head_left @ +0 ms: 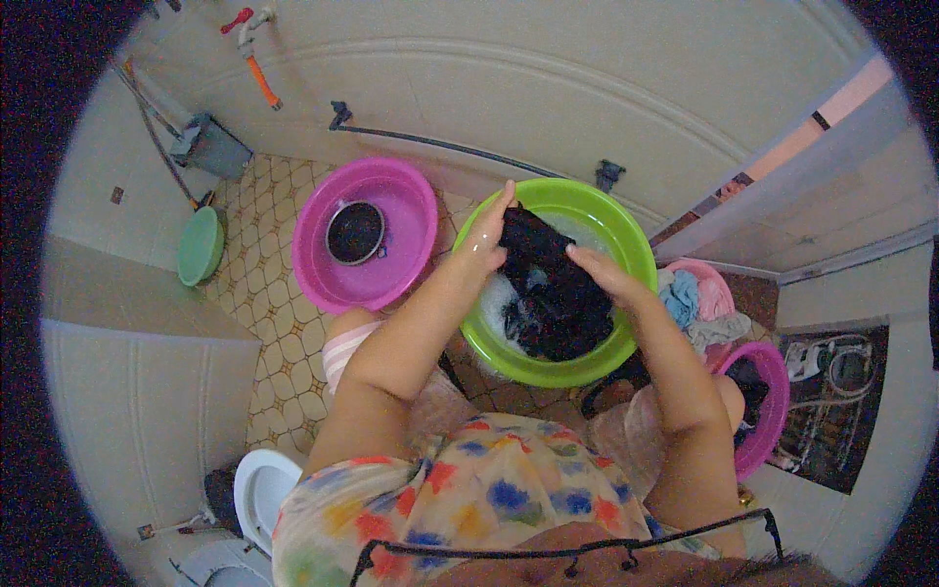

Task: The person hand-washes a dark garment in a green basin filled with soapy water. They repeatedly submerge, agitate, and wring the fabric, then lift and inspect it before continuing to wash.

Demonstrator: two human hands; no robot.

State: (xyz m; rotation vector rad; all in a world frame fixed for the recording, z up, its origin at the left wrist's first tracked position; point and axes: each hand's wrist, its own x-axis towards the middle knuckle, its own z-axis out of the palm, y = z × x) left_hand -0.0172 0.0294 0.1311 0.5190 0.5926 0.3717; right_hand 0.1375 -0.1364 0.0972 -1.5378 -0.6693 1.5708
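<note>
A wet black garment (558, 293) lies bunched in soapy water inside a bright green basin (641, 245). My left hand (487, 240) is at the basin's left side, fingers long and close together, with the garment's upper edge against its palm and thumb. From the right, my right hand (604, 276) grips the cloth, its thumb on top and most of its fingers hidden by the fabric. White suds (501, 298) float along the left inside of the basin.
On the left stands a pink basin (416, 274) holding a dark round container (355, 233). Clothes fill a light pink basin (719, 284) and a magenta basin (778, 391) at right. A pipe (440, 144) runs along the wall; a toilet (256, 489) is at lower left.
</note>
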